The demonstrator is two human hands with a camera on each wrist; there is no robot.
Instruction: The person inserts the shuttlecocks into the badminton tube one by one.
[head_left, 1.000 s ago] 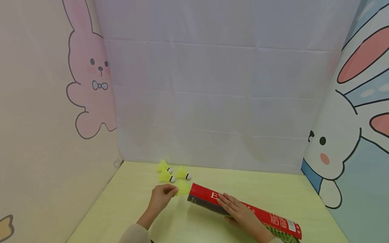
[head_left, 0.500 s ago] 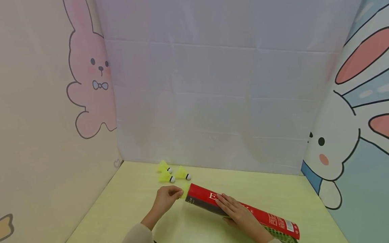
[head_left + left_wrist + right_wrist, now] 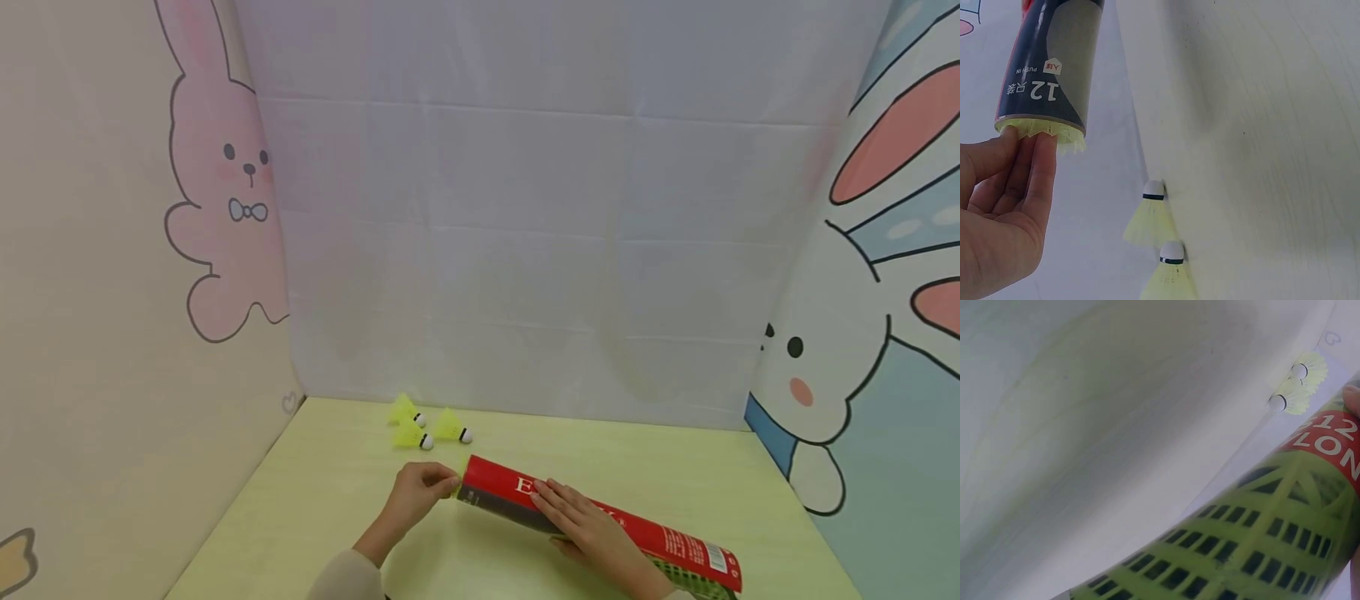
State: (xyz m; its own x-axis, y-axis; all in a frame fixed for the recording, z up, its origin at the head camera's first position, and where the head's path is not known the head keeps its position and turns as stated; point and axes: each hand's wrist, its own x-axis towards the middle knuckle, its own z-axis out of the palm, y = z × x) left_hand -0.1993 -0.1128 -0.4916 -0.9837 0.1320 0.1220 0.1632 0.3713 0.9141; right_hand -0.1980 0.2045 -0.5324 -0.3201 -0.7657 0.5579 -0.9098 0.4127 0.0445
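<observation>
A red and dark shuttlecock tube (image 3: 501, 487) is held at a slant above the table, its open end toward the left. My right hand (image 3: 596, 533) grips the tube around its middle; in the right wrist view only a fingertip (image 3: 1352, 400) and the tube's green patterned side show. At the open end, my left hand (image 3: 415, 498) pinches the skirt rim of a yellow shuttlecock (image 3: 1071, 137) between thumb and fingers. Only that jagged rim sticks out of the tube; the rest is hidden inside.
On the table (image 3: 330, 475), beyond my left hand, lie three yellow shuttlecocks with white heads (image 3: 426, 442): two close together and one slightly right (image 3: 453, 427). A pale sheet (image 3: 525, 250) hangs behind, with rabbit-printed walls at both sides.
My left hand has moved right with the shuttlecock, whose skirt has slid into the tube's open end. The tube has shifted slightly left; my right hand keeps its grip.
</observation>
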